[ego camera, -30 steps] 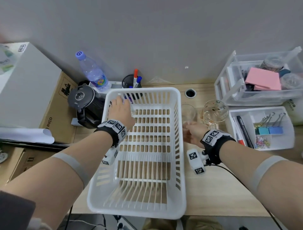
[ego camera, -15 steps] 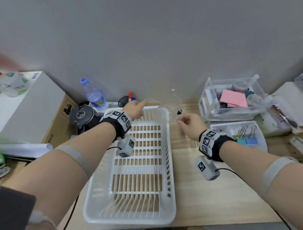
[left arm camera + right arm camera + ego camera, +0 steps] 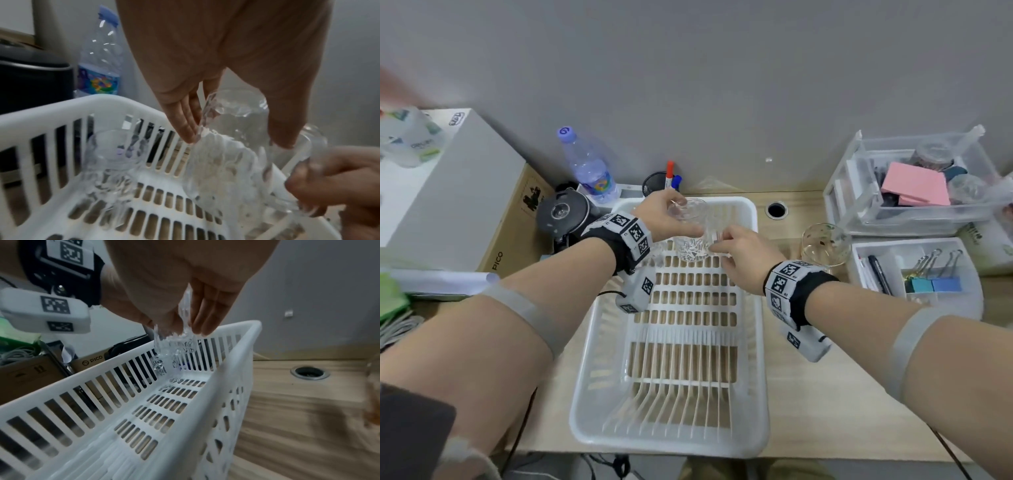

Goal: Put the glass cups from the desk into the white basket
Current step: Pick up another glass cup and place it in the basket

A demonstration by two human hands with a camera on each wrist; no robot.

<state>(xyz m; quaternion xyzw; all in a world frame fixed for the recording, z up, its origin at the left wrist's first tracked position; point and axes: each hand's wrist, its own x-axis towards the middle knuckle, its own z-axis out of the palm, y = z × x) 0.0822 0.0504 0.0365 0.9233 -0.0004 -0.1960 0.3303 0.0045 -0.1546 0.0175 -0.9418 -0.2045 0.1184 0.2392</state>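
Note:
A clear ribbed glass cup (image 3: 691,240) with a handle hangs upright over the far end of the white basket (image 3: 751,308). My left hand (image 3: 674,217) grips its rim from above; the fingers (image 3: 185,125) and thumb press on opposite sides. My right hand (image 3: 722,240) pinches the handle (image 3: 185,313) from the right. A second clear glass (image 3: 115,155) stands in the basket's far left corner and also shows as that glass (image 3: 158,366) in the right wrist view. A round amber-tinted glass (image 3: 822,243) stands on the desk right of the basket.
A water bottle (image 3: 589,168), a black appliance (image 3: 561,212) and a pen cup (image 3: 657,181) stand behind the basket's far left. Clear organiser trays (image 3: 914,274) lie at the right. A cardboard box (image 3: 517,219) is at the left. A cable hole (image 3: 776,209) sits in the desk.
My right hand lifted the handled glass from the desk and carried it left over the basket. My left hand left the far left corner and took hold of its rim.

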